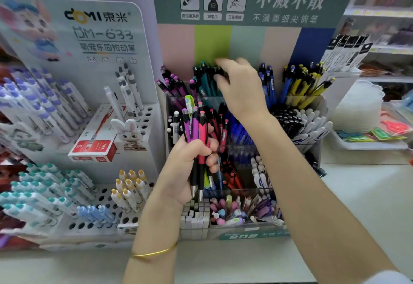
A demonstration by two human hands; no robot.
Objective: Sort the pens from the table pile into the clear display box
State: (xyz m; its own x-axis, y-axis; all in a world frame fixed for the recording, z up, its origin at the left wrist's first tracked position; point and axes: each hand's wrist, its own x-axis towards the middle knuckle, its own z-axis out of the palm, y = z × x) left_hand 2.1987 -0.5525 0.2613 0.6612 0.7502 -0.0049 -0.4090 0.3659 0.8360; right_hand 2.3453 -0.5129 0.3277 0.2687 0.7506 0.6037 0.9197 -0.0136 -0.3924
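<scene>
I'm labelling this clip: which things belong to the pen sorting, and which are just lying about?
Job: left hand, bunch of pens it grips, right hand over teal pens, clear display box.
Lying about: red box, white pen rack, bunny figure.

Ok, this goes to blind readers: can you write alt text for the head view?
A left hand grips a bunch of purple and pink pens while the right hand, blurred, reaches to the teal pens in the back row of a clear display box.
</scene>
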